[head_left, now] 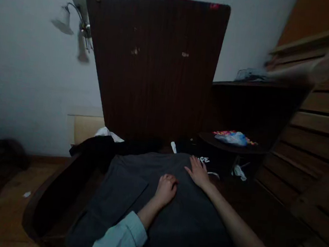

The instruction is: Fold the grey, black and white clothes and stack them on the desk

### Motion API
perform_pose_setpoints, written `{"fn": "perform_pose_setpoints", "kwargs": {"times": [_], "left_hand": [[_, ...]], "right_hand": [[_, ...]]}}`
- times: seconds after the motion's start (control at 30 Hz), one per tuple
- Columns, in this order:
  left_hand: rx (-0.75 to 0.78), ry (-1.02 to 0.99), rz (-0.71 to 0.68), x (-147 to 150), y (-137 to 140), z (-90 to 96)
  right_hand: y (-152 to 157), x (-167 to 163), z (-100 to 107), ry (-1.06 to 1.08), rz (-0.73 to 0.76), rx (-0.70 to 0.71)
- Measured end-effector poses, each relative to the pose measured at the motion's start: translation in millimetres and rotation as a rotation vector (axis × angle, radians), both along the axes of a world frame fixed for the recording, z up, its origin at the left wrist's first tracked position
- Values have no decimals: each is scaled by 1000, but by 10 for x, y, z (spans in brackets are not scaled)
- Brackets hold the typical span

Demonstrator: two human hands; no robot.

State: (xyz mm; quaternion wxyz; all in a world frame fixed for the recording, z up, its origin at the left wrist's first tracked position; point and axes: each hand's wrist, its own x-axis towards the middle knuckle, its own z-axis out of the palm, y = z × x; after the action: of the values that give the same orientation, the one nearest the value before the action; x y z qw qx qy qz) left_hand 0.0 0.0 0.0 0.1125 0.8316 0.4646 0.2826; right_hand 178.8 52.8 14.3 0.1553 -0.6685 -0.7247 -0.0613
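A dark grey shirt-like garment (183,221) lies spread out in front of me, with a sleeve-like flap on its left side. My left hand (166,189) rests on the middle of the cloth, its fingers curled under; whatever they may hold is hidden. Farther right, my right hand (198,173) lies flat with fingers spread on the upper right edge of the garment. Just past those fingers is a black cloth with white lettering (204,159), partly covered.
A tall dark wooden panel (156,67) rises behind the garment. At right, a shelf (233,148) carries a clear plastic bag (232,138). Slatted wood (327,130) stands on the far right. A curved wooden edge (34,208) borders the left, and a wall lamp (63,21) hangs above.
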Motion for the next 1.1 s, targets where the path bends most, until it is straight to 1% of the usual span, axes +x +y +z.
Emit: {"fn": "perform_pose_setpoints", "kwargs": {"times": [0.07, 0.13, 0.2, 0.27, 0.3, 0.37, 0.43, 0.47, 0.53, 0.63, 0.67, 0.73, 0.83, 0.87, 0.9, 0.93, 0.97, 1.03, 1.1], "left_hand": [[-18, -9, -6, 6, 6, 16], [-22, -15, -6, 15, 11, 28], [-12, -9, -2, 23, 10, 38], [19, -27, 29, 21, 4, 54], [35, -48, 57, 14, -1, 66], [55, -107, 121, -8, -14, 92], [68, -150, 168, -26, -32, 118], [79, -161, 178, -29, -44, 129], [100, -170, 172, -18, -80, 148], [79, -164, 149, -15, -199, 210], [52, -142, 130, -44, -264, 251], [-40, -43, 38, -183, -428, 372], [-323, 200, -259, -595, -723, 607], [-382, 247, -297, -769, -815, 679], [-399, 262, -271, -950, -896, 737], [-388, 263, -210, -1133, -961, 774], [-362, 265, -116, -1313, -1009, 788], [-295, 277, 108, -1648, -1058, 740], [-211, 308, 357, -1927, -1066, 604]], "right_hand": [[-28, -108, 125, -5, -48, 52], [-51, -269, 200, 70, -6, 82], [-65, -479, 197, 235, 157, 105], [-58, -685, 116, 489, 343, 45], [-44, -767, 56, 636, 390, 2], [5, -865, -75, 886, 380, -61], [62, -882, -188, 1023, 320, -74], [86, -871, -230, 1057, 309, -75], [117, -840, -281, 1086, 333, -85], [118, -823, -297, 1097, 371, -120], [111, -828, -294, 1092, 374, -128], [95, -845, -283, 1088, 367, -134], [70, -862, -257, 1074, 348, -151], [62, -863, -245, 1064, 345, -157], [54, -862, -232, 1055, 344, -161], [47, -860, -218, 1047, 345, -163], [40, -857, -204, 1043, 347, -165], [27, -854, -178, 1042, 349, -168], [15, -854, -158, 1043, 355, -174]]}}
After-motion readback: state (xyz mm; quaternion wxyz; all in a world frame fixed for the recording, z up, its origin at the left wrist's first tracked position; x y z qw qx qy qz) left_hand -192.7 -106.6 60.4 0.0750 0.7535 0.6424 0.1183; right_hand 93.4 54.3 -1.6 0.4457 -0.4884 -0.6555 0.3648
